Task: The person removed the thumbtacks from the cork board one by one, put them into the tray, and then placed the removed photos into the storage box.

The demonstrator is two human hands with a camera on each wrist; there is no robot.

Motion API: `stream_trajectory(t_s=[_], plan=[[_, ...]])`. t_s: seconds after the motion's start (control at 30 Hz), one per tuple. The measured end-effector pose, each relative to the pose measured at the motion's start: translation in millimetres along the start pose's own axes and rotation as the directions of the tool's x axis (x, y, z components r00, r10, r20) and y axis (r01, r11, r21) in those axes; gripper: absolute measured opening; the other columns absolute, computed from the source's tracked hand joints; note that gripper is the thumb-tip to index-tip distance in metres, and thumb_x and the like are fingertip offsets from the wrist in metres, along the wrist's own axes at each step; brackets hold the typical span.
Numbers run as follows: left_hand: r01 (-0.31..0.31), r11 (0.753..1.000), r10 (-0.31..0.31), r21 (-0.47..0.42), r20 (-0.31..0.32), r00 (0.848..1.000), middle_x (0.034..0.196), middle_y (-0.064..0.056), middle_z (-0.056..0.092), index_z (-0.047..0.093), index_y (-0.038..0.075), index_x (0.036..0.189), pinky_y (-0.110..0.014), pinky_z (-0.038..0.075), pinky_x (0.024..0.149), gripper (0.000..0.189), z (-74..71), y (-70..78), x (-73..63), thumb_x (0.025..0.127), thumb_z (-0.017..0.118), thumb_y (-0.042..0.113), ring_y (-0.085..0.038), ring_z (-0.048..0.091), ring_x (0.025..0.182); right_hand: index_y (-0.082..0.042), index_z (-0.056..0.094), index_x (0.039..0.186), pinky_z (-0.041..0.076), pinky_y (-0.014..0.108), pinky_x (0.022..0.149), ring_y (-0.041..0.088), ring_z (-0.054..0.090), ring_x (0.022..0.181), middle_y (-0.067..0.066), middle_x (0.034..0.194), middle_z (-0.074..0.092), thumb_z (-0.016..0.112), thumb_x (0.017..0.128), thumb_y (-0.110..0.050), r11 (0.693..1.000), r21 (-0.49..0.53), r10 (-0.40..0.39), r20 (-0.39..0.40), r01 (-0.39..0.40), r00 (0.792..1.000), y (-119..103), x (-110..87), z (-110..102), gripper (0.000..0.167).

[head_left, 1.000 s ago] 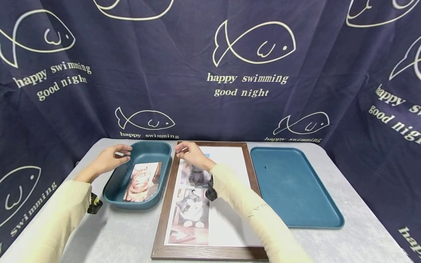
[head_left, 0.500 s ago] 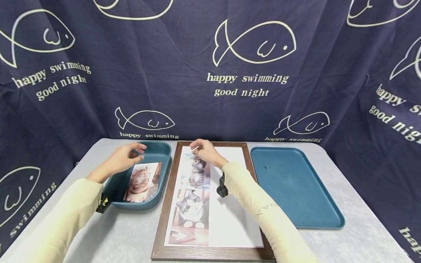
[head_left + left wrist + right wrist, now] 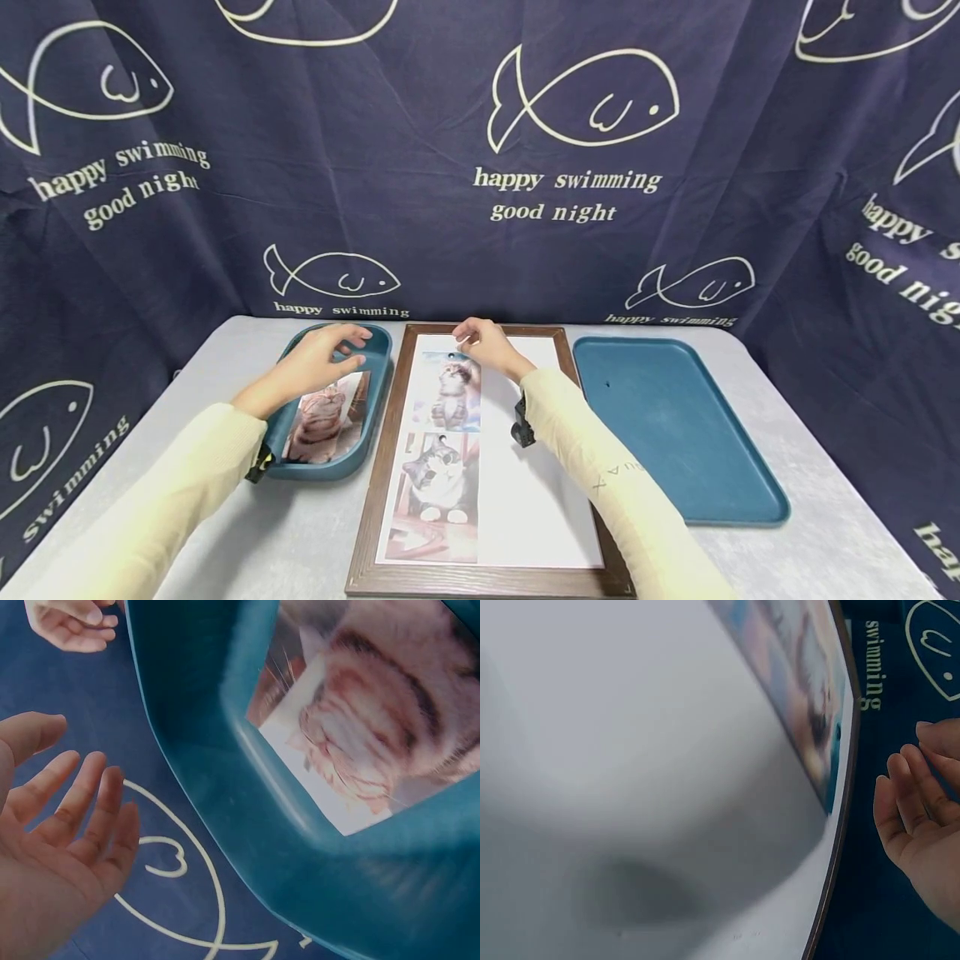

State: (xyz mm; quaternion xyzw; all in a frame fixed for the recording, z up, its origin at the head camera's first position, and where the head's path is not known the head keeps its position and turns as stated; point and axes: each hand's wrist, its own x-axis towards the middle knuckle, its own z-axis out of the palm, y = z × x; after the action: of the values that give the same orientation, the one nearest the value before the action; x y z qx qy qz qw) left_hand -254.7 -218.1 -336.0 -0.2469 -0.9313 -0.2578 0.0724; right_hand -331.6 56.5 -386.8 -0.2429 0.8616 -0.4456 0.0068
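My left hand [image 3: 318, 362] hovers over the deep blue tray [image 3: 386, 342], fingers loosely bent and holding nothing. Inside that tray lies an orange cat photo [image 3: 322, 421], whose striped face also fills much of the left wrist view. My right hand [image 3: 487, 343] is above the top of the wood-framed whiteboard [image 3: 540, 500], fingers relaxed, with no object visible in them. Just under its fingertips is the upper photo of a kitten [image 3: 450, 396], with a small dark dot at its top edge. Directly below it lies a grey-and-white cat photo [image 3: 435, 500], with a similar dot.
A shallow blue tray [image 3: 675, 433] stands right of the whiteboard, with one tiny dark item [image 3: 607, 384] on it. The grey table [image 3: 292, 533] ends at a dark blue curtain [image 3: 435, 167] printed with white fish.
My right hand has moved right from the frame's left side to the kitten photo's top, uncovering that photo. My left hand has moved right, from the deep tray's left rim to over its middle.
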Motion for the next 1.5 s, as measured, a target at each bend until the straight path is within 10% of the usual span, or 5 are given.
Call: stream_trajectory(t_s=[0.73,1.5], plan=[[-0.141,0.990,0.135,0.026,0.158,0.978,0.105,-0.011,0.061,0.056,0.005,0.117,-0.036,0.047,0.079,0.034,36.9,28.0,17.5,0.084,0.063,0.014,-0.024,0.058,0.091,0.006,0.061,0.097,0.050,0.029,0.075,0.028,0.061,0.085,0.016,0.092,0.063,0.060,0.073,0.008,0.961,-0.236,-0.112,0.135,0.142,0.984,16,11.3,4,0.023],[-0.318,0.930,0.244,0.187,0.334,0.910,0.107,-0.003,0.061,0.059,0.010,0.115,-0.039,0.047,0.081,0.034,54.3,28.5,30.2,0.081,0.064,0.014,-0.022,0.060,0.095,0.003,0.061,0.096,0.050,0.027,0.077,0.024,0.061,0.085,0.013,0.094,0.062,0.063,0.075,0.009,0.930,-0.337,-0.074,0.223,0.149,0.972,18,15.6,8,0.022]])
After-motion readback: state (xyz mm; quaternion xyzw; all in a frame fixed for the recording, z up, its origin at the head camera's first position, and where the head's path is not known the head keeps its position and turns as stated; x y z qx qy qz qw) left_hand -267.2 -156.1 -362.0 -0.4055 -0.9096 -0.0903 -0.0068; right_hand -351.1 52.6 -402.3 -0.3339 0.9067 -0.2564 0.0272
